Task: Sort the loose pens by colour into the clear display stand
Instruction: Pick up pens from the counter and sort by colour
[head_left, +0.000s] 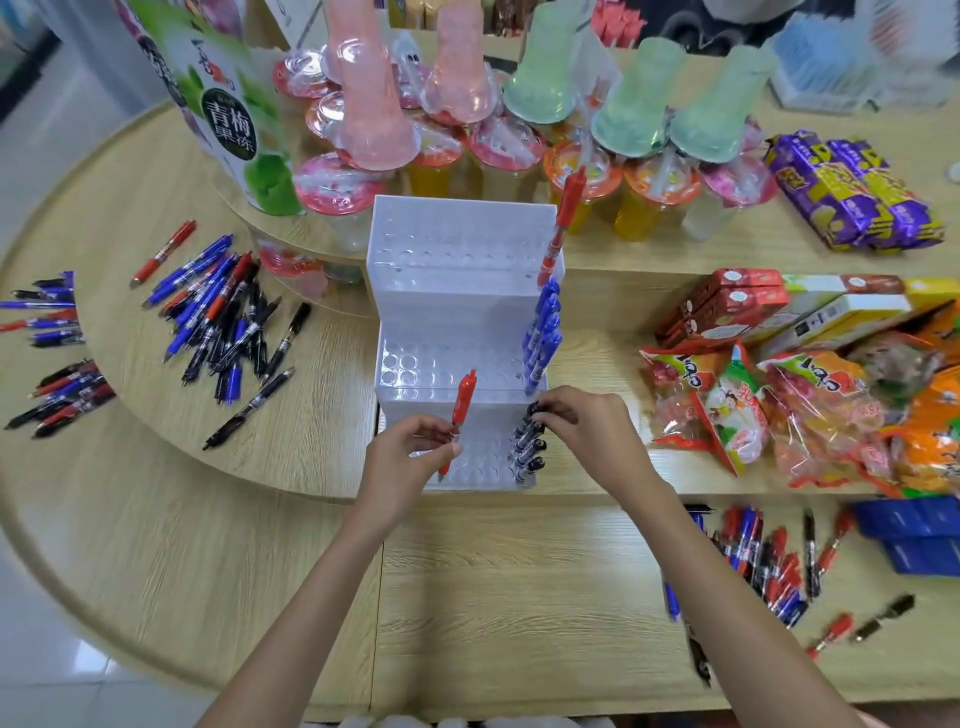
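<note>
The clear three-step display stand (457, 291) stands in the middle of the wooden counter. One red pen (558, 228) stands at the right end of its top step, several blue pens (540, 338) on the middle step, several black pens (527, 447) on the bottom step. My left hand (410, 457) holds a red pen (460, 410) upright over the bottom step's left part. My right hand (587, 421) pinches the top of a black pen in the bottom row. A heap of loose red, blue and black pens (223, 317) lies to the left.
More loose pens lie at the far left (52, 358) and on the lower shelf at the right (769, 561). Jelly drink cups (519, 150) stand behind the stand. Snack bags (779, 405) and boxes (727, 306) crowd the right side. Blue boxes (914, 530) sit at the far right.
</note>
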